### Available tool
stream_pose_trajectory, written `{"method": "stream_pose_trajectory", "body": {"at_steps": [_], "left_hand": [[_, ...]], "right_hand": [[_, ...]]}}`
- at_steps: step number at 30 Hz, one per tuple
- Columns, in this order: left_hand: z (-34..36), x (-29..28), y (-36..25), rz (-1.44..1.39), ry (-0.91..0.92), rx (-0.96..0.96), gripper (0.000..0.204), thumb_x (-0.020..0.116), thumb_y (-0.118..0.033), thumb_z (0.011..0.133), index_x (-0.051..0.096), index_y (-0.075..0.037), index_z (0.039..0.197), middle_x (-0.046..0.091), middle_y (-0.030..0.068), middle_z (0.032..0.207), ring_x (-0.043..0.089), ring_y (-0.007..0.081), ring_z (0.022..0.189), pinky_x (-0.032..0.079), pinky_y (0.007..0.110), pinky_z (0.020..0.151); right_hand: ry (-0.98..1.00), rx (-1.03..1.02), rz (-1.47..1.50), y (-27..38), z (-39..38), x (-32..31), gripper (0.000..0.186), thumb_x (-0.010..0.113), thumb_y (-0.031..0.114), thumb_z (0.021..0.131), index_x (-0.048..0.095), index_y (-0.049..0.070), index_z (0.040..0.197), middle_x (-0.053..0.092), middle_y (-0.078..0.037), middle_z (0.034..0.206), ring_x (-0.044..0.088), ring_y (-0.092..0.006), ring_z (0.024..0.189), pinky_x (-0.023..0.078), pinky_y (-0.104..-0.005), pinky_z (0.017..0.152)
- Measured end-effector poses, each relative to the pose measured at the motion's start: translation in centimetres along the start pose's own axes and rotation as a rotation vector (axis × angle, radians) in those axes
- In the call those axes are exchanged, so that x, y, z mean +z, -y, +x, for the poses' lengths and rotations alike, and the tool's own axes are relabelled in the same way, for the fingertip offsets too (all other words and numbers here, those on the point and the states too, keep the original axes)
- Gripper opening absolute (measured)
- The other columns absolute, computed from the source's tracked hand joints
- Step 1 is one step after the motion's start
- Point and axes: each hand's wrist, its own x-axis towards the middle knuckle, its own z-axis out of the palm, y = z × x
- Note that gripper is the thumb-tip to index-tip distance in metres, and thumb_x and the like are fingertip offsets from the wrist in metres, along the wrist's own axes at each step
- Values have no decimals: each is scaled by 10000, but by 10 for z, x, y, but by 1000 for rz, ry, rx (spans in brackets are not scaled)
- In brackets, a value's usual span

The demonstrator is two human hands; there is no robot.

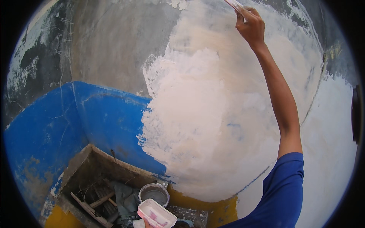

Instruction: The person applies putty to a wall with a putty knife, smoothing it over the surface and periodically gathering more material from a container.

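Note:
My right hand (251, 26) is raised high at the top, closed on a thin, pale-smeared spreading tool (232, 4) against the wall's white-coated area (197, 102); the tool's tip is cut off by the picture's edge. At the bottom, my left hand (146, 223), mostly hidden, holds a white rectangular plastic container (156, 212) with pale paste and pink stains inside. The white coat has a ragged left edge over grey plaster (114, 45) and blue paint (110, 117).
A concrete trough (87, 155) at lower left holds wood pieces (89, 212) and grey-green cloth (125, 199). A round bucket (154, 193) stands behind the container. Yellow paint (194, 199) shows low on the wall, and a dark object (355, 114) is at the right edge.

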Motion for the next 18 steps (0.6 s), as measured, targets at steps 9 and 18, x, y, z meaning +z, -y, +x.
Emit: {"method": "stream_pose_trajectory", "body": {"at_steps": [9, 18], "left_hand": [[1, 2, 2, 19, 14, -10, 707, 393, -616, 962, 339, -167, 1505, 410, 150, 1485, 418, 422, 1316, 387, 639, 1030], [-2, 4, 2, 25, 21, 17, 713, 383, -624, 964, 325, -172, 1512, 394, 148, 1498, 405, 420, 1328, 373, 636, 1047]], "right_hand": [[207, -1, -289, -28, 22, 21, 262, 614, 63, 787, 733, 104, 1017, 705, -100, 796, 673, -277, 850, 566, -396, 670], [151, -202, -34, 32, 15, 35, 405, 656, 22, 776, 721, 167, 1148, 746, -34, 920, 677, -205, 972, 593, -359, 693]]}}
